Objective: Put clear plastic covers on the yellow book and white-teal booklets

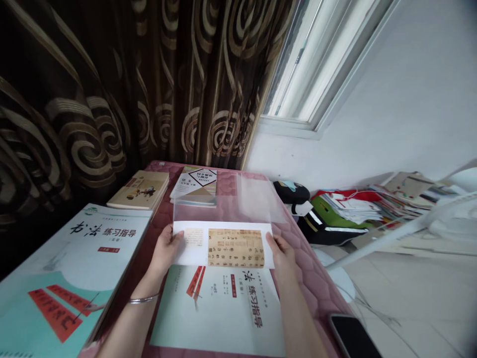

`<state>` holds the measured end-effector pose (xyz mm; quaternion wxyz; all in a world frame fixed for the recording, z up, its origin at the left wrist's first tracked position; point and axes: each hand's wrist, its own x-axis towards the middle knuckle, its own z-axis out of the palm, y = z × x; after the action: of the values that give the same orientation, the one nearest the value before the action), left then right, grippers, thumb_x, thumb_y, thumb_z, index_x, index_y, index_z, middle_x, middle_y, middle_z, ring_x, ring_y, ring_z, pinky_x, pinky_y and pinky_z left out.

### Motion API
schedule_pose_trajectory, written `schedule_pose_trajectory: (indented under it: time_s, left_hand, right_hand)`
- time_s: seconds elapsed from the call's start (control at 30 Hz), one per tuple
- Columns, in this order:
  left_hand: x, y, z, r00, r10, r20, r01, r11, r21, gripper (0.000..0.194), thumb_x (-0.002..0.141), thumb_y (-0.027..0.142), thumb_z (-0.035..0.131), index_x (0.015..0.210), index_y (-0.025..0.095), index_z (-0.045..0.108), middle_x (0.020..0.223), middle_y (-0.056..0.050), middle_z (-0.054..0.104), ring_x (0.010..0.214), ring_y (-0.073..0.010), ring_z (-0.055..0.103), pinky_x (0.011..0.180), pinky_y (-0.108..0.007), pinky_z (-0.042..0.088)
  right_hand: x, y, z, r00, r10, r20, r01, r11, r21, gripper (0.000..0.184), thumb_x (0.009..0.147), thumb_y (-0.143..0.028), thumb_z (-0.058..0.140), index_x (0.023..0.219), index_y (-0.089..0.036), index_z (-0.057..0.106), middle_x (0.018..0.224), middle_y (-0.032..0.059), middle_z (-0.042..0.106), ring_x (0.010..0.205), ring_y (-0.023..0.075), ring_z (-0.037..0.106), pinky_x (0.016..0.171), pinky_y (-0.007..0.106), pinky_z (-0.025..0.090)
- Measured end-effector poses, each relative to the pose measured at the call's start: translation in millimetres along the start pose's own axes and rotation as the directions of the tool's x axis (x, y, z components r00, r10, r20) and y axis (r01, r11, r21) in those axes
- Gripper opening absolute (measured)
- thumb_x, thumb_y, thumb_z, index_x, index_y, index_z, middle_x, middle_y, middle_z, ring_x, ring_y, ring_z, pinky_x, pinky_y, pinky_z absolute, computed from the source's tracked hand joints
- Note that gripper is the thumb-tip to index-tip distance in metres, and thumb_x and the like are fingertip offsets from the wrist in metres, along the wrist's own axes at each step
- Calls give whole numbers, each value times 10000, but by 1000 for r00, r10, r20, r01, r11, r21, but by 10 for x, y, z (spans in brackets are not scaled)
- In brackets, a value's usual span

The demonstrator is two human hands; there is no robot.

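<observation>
My left hand (pixel 167 246) pinches the left edge of a white page with a tan calligraphy print (pixel 235 247), thumb on top. At the opposite edge, my right hand (pixel 281 251) grips the same page. A clear plastic sheet (pixel 223 209) sticks out beyond its far side, level with both hands. Below the page, between my forearms, a pale green calligraphy workbook cover (pixel 216 318) lies with its red and black print turned sideways. Whether page and cover belong to one book is hard to make out. A silver bangle circles my left wrist.
On the pink quilted surface (pixel 305 278) lie a matching workbook stack (pixel 108 268), tan books (pixel 140 190), white-covered books (pixel 196 185) and another clear plastic sheet (pixel 257 194). A phone (pixel 352 335) rests at the near right edge. Bags (pixel 331 219) and paper piles stand by the wall.
</observation>
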<state>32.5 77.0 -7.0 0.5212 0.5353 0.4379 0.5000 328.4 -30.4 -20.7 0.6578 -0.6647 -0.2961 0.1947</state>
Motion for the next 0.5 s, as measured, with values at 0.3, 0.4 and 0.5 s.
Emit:
schedule_pose_trajectory:
  time_s: [0.3,0.4,0.5]
  left_hand:
    - [-15,1,-14,999,-21,40,22,999,-38,478,679,535,730,944,160,596,818,-38,696,714,-179,629,660,-280,493]
    - [-29,22,-14,1000,-16,21,16,1000,-19,468,679,547,726,916,162,602,801,-34,685,709,-179,622,638,-272,486]
    - [-34,25,-7,1000,-9,-6,9,1000,5,459,682,552,719,891,160,605,789,-39,680,716,-183,619,625,-267,478]
  right_hand:
    - [13,1,-7,1000,-2,19,4,996,-85,394,713,-599,678,634,-214,644,554,-14,597,509,164,515,458,274,414]
    - [14,8,-2,1000,-19,8,20,994,-111,406,719,-606,669,622,-214,637,547,-12,590,515,167,517,454,269,406]
    - [15,25,4,999,-38,9,39,995,-93,406,719,-618,664,650,-217,656,576,1,627,531,186,550,473,286,441]
